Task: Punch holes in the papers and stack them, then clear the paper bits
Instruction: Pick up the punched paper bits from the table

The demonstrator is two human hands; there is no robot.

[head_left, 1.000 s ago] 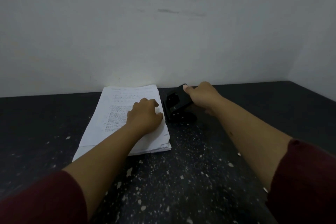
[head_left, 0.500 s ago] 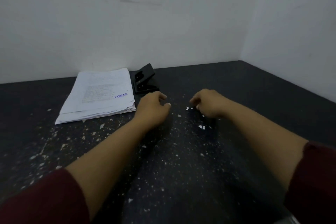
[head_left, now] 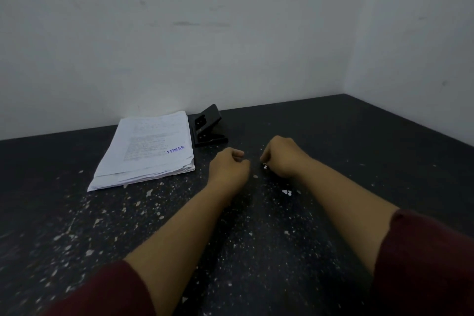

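Hands among the paper bits

Both hands rest curled on the dark tabletop [head_left: 359,136]; the left hand [head_left: 228,168] holds nothing visible; the right hand [head_left: 280,156] pinches at white paper bits [head_left: 264,167]; stacked papers [head_left: 151,151] lie far left, the hole punch [head_left: 207,128] just right of them.

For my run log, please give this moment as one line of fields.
phase: clearing bits | left hand: curled, on table | right hand: pinching at paper bits | paper stack: stacked | hole punch: untouched
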